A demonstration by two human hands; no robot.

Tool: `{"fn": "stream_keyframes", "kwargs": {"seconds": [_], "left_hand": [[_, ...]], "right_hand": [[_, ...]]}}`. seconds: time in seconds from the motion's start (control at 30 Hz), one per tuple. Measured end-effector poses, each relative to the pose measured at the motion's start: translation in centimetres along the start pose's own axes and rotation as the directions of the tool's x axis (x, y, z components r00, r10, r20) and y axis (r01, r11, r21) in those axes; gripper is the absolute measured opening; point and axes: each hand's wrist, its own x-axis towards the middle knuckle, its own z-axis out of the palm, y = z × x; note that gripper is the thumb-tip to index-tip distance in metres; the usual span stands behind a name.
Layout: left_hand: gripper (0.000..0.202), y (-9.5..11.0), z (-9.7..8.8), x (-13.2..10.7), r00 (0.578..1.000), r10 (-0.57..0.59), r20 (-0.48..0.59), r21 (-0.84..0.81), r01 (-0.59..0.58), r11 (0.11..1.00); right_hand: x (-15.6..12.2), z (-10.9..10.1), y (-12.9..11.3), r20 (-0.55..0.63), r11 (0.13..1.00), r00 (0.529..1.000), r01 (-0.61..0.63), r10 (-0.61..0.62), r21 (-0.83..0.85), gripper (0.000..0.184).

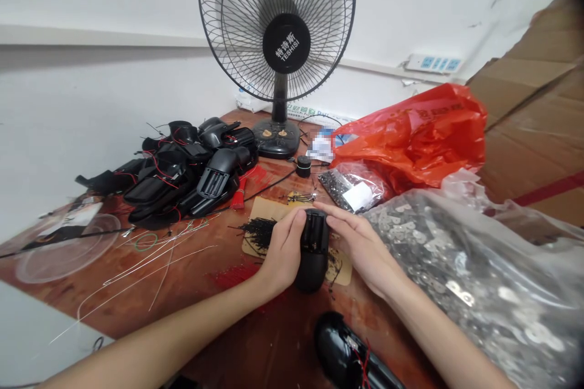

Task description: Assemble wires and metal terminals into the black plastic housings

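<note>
A black plastic housing [311, 270] with a rounded near end and an open battery compartment is held upright-facing between my two hands. My left hand [283, 250] grips its left side, thumb along the upper edge. From the right, my right hand [358, 242] presses its fingers against the housing's upper right edge. Beneath lies a tan pad [250, 248] with a bunch of thin black pieces [260, 231], perhaps screws or short wires. Closer to me rests another glossy black housing [340, 346] with red wires.
A heap of black housings [171, 182] with red wires lies left, near loose thin wires [150, 255]. A fan [286, 42] stands behind. At right are a clear bag of metal plates [474, 279], a red plastic bag [420, 134] and a cardboard box [533, 91].
</note>
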Motion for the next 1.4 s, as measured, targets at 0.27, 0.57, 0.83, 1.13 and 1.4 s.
{"fn": "stream_keyframes", "kwargs": {"seconds": [0.27,0.57,0.83,1.13,1.4], "left_hand": [[0.071,0.01,-0.13,-0.06,1.000,-0.005,0.028,-0.064,0.007,0.998],[0.072,-0.45,-0.20,-0.16,0.999,-0.031,0.019,-0.091,0.033,0.995],[0.070,-0.10,-0.12,-0.05,0.999,-0.037,-0.004,-0.010,0.037,0.999],[0.068,0.26,-0.16,0.09,0.999,0.009,0.043,0.071,-0.012,0.997],[0.064,-0.28,-0.12,0.16,0.997,0.059,0.045,0.157,-0.066,0.985]], "right_hand": [[0.13,-0.02,-0.47,-0.020,0.985,0.997,0.072,-0.076,-0.155,0.035],[0.23,0.06,-0.43,-0.020,0.963,0.993,0.110,-0.119,-0.245,0.037],[0.00,0.19,-0.53,-0.006,0.956,0.990,0.134,-0.141,-0.262,0.037],[0.01,0.52,-0.72,-0.016,0.941,0.978,0.194,-0.207,-0.278,0.036],[-0.01,0.62,-0.26,-0.013,0.925,0.958,0.272,-0.286,-0.266,0.033]]}}
